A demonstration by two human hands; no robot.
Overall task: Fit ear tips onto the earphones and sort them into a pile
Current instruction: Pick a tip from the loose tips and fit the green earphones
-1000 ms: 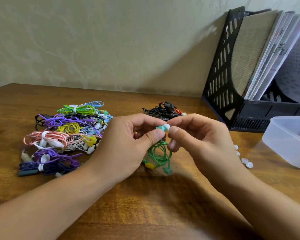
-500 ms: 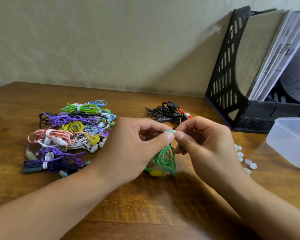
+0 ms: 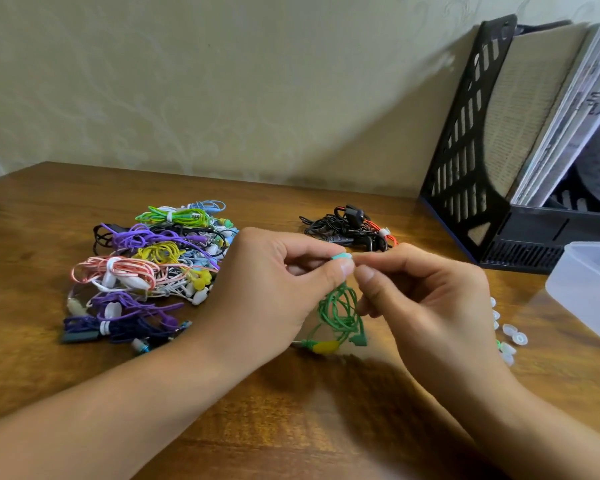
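Note:
My left hand pinches the teal earbud of a green earphone between thumb and forefinger. The green cable hangs below in loops, its yellow piece and plug touching the table. My right hand has curled fingers, and its fingertips meet the earbud's tip from the right; whatever they pinch is too small to make out. A pile of coloured earphones lies to the left. Several white ear tips lie on the table right of my right hand.
A small bundle of black and red earphones lies behind my hands. A black file rack with papers stands at the back right. A translucent plastic box sits at the right edge on the wooden table.
My hands have stayed pressed together at the earbud, with only small finger shifts. The white tip seen at the bud a second ago is hidden now.

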